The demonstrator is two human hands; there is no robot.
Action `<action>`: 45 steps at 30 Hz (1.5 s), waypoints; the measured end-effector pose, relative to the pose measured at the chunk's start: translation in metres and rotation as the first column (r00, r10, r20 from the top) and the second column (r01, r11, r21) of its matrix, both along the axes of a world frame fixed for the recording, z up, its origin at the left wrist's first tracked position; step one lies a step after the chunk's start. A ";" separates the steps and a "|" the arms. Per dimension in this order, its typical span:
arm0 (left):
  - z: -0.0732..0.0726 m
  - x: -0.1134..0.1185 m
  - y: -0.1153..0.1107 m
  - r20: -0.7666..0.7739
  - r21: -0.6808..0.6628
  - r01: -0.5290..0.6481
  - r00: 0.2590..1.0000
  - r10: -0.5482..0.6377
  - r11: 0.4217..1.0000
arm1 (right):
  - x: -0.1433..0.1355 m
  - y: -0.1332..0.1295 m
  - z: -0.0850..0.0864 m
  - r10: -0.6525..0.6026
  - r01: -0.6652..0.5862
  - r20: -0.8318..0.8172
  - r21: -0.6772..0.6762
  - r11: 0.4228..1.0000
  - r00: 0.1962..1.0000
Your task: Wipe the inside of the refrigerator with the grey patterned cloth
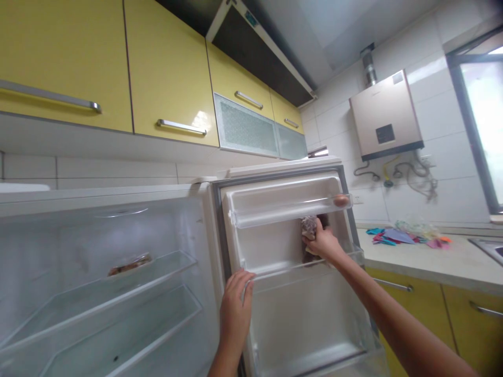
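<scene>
The white fridge door (275,246) stands swung out beside the fridge's interior. My right hand (323,242) is closed around a bunched grey-brown cloth (308,227) against the door's inner panel, above the middle clear shelf (283,274). Darker material, not clearly made out, shows behind that hand. My left hand (237,290) rests with its fingers spread on the door's inner edge, by the left end of the middle shelf. A brown egg (341,200) lies at the right end of the upper door shelf (275,211).
A small packet (130,264) lies on the fridge's upper glass shelf (90,293). Yellow cabinets (168,68) and a range hood (259,52) hang overhead. Colourful cloths or gloves (396,235) lie on the counter (424,262) at right, below a water heater (387,115).
</scene>
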State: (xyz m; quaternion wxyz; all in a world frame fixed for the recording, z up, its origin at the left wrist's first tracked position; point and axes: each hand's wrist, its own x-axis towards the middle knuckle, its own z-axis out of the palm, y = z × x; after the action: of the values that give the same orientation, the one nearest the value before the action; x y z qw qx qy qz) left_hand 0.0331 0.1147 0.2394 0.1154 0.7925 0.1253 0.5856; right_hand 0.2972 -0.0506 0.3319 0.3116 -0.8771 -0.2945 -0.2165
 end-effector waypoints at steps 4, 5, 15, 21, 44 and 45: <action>0.000 0.001 -0.003 0.006 -0.033 0.002 1.000 -0.002 0.999 | -0.043 0.036 -0.005 0.141 -0.139 -0.035 0.064 0.988 0.989; 0.000 0.001 -0.004 0.009 -0.040 0.000 1.000 0.001 0.999 | -0.055 0.045 -0.006 0.179 -0.176 -0.032 0.070 0.982 0.983; -0.003 0.004 -0.006 0.064 -0.073 -0.004 0.998 0.009 0.997 | -0.139 0.097 0.003 0.456 -0.456 -0.028 -0.012 0.890 0.890; -0.002 0.003 -0.008 0.025 -0.076 -0.015 1.000 0.017 0.997 | -0.132 0.099 0.007 0.608 -0.569 0.097 -0.265 0.779 0.788; -0.004 -0.003 0.000 -0.034 0.077 -0.068 0.997 0.070 0.995 | 0.023 -0.025 0.016 0.396 -0.208 0.274 -0.525 0.825 0.876; -0.004 -0.003 0.000 -0.035 0.074 -0.070 0.997 0.073 0.995 | 0.028 -0.028 0.016 0.371 -0.195 0.266 -0.512 0.836 0.890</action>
State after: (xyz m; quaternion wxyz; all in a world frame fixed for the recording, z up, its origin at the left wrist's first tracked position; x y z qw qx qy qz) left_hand 0.0300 0.1143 0.2354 0.0632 0.8022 0.1342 0.5783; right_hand 0.3247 -0.0785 0.3475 0.0593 -0.8179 -0.5179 -0.2435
